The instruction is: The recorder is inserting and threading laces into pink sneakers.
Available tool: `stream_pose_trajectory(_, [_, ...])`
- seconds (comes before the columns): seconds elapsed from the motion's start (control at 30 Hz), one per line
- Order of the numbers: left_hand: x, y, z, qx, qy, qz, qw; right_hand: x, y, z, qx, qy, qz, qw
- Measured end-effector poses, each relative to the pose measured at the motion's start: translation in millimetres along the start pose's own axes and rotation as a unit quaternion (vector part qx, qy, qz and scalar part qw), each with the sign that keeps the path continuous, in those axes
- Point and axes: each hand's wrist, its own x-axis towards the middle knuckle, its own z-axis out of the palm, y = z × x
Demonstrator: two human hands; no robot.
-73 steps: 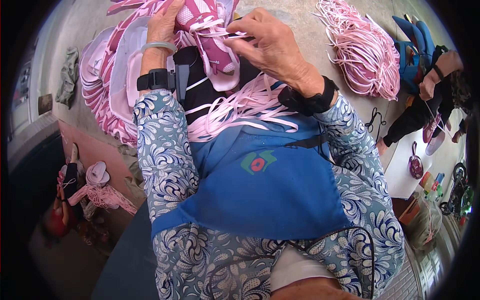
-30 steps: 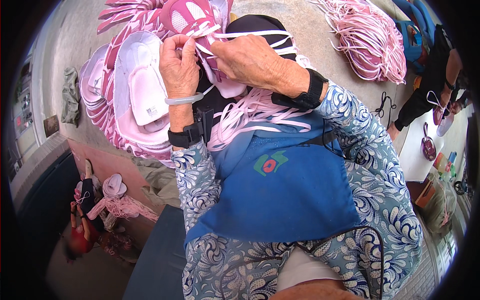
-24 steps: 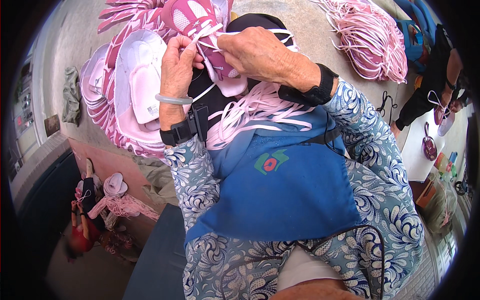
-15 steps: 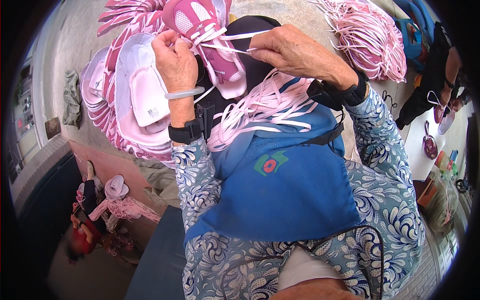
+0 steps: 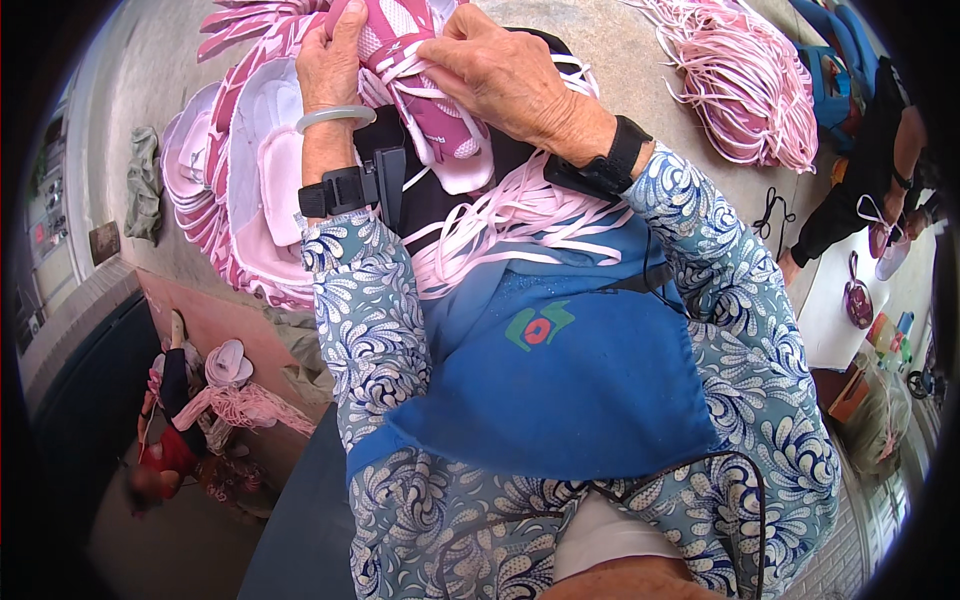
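right hand: we're pinching pale lace. left hand: clasping pink shoe upper by its left side, long axis running toward us.

- On the front of my blue apron sits an emblem: angular green pieces set around a rounded red centre.
- On my pink shoe, toward the end nearest me, runs pale lettering, too small for me to make out surely.
- I can read nothing else clearly.
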Motion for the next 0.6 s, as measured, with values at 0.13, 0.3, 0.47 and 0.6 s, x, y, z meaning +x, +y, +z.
stream_pose_trajectory(0.13, [-2, 0, 0, -0.01, -0.003, -0.005, 1.0, 3, 2, 8, -0.021, -0.008, -0.003, 1.0])
stream_pose_trajectory(0.3, [-11, 8, 7, 0.027, -0.002, 0.02, 0.999, 18, 17, -9, 0.265, -0.227, 0.16, 0.923])
stream_pose_trajectory(0.47, [-19, 16, 18, 0.009, 0.009, 0.029, 1.0, 22, 26, -13, 0.171, -0.16, 0.031, 0.972])
stream_pose_trajectory(0.6, [-14, 10, 12, 0.04, 0.013, 0.057, 0.997, 15, 16, -1, 0.124, 0.036, -0.026, 0.991])
